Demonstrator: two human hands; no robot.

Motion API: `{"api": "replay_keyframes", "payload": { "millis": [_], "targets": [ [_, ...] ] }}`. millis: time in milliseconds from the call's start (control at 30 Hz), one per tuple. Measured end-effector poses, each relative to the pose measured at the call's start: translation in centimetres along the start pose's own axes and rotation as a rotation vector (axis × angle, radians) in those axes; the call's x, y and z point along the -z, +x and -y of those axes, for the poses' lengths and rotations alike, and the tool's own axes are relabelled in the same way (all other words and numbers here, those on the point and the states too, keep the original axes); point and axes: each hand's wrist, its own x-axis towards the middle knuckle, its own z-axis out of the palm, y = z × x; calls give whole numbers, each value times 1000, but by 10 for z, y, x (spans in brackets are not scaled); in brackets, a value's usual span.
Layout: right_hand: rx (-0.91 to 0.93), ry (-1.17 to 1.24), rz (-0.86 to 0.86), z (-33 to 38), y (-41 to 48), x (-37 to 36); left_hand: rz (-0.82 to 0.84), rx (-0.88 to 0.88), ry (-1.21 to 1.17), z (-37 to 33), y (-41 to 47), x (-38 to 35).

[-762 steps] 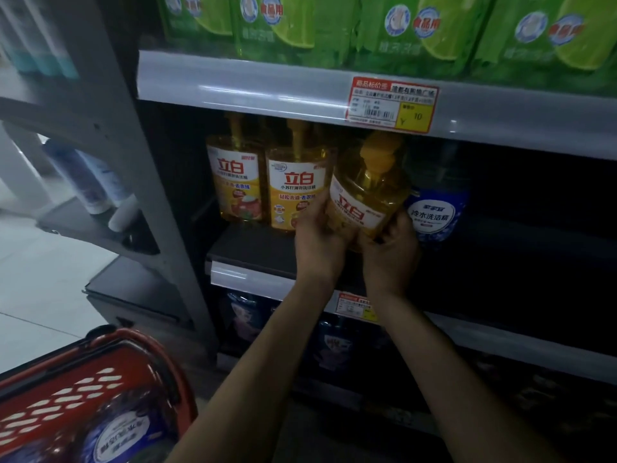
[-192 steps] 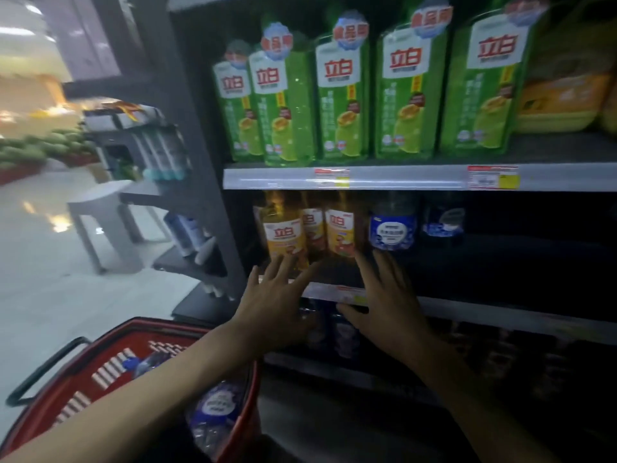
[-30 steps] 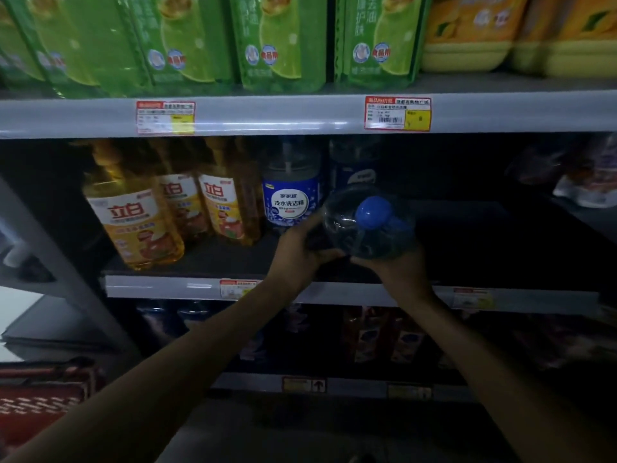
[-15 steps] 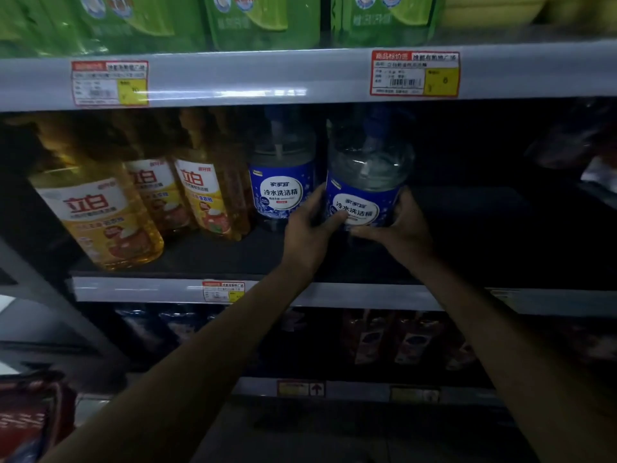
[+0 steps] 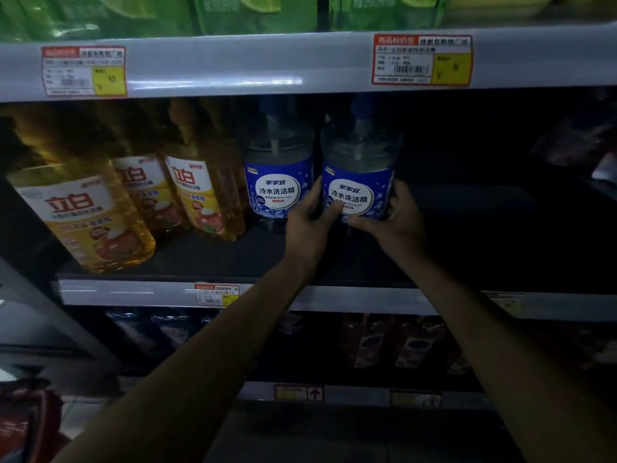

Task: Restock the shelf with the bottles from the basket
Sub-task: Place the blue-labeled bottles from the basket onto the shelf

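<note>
Left grip and right grip clasp the upright blue-labelled bottle, arms outstretched.

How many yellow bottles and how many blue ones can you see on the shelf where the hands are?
Yellow bottles: 3
Blue-label bottles: 2; left hand and right hand grip the right one
Total: 5 in plain view; any in the dark behind cannot be counted.
</note>
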Motion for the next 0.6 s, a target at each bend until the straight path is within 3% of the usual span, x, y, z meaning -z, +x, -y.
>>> {"api": "replay_keyframes", "payload": {
  "millis": [333, 600],
  "targets": [
    [-75, -44, -35, 2, -2, -5, 45, 91, 75, 7, 5, 0],
    [-254, -138, 1, 10, -31, 6, 127, 195, 183, -15, -17, 9]
  ]
}}
